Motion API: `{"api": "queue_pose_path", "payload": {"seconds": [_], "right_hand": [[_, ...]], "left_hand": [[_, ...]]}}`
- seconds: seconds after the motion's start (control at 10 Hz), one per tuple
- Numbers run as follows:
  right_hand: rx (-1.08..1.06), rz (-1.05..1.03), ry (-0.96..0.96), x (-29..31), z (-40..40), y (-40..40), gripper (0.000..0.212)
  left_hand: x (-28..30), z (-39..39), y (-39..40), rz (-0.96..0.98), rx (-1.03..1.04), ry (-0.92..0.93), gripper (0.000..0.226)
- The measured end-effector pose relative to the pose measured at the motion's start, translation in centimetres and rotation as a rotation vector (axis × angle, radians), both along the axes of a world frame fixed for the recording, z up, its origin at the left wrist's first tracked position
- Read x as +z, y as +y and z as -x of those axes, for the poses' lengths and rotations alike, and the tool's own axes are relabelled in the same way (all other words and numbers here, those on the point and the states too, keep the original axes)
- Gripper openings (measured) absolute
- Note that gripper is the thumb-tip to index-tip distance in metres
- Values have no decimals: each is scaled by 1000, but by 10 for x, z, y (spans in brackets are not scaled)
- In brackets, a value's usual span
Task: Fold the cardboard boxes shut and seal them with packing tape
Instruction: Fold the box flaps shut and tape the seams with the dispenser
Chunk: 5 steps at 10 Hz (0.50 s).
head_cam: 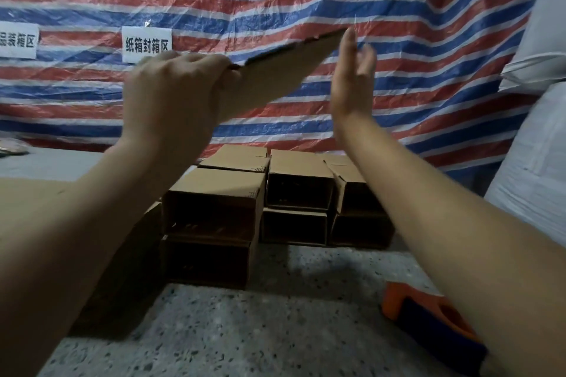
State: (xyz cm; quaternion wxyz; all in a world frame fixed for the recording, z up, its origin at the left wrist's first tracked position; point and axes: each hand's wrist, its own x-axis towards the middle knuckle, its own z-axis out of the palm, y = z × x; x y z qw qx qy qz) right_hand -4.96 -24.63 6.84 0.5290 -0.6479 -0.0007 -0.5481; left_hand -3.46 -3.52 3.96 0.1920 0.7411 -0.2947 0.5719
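Observation:
A flattened brown cardboard box [275, 76] is raised high in front of me, tilted up to the right. My left hand [171, 95] grips its left end, fingers curled round the edge. At the box's right end, my right hand [352, 76] stands upright with straight fingers, fingertips near the top corner; contact is unclear. On the floor beyond stands a stack of open cardboard boxes [214, 193] lying on their sides, openings facing me. An orange and blue tape dispenser [428, 312] lies on the floor at lower right, partly hidden by my right forearm.
A striped red, white and blue tarpaulin [398, 24] hangs behind, with white paper signs [146, 43] on it. White sacks [539, 131] stand at the right. Flat cardboard [30, 193] lies at the left under my arm. The speckled floor [275, 330] runs in front.

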Motion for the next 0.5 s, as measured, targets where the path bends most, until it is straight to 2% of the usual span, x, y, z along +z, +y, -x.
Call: {"api": "queue_pose_path", "payload": {"seconds": [0.1,0.2,0.3,0.4,0.5], "right_hand": [[-51,22,-119,19,23,-26,38],[-167,68,-144,25,46,-44,26],[-272,122,-141,22,63,-53,38],[-363,96,-123,15,77,-56,39],[-329,-30,-21,-3,95,-54,41]], "left_hand": [[1,15,-17,-19,-140,-182,37],[2,13,-26,-37,-261,-184,42],[2,8,-32,18,-338,-117,44],[-2,10,-34,277,-434,65,48],[-16,13,-40,531,-550,367,46]]}}
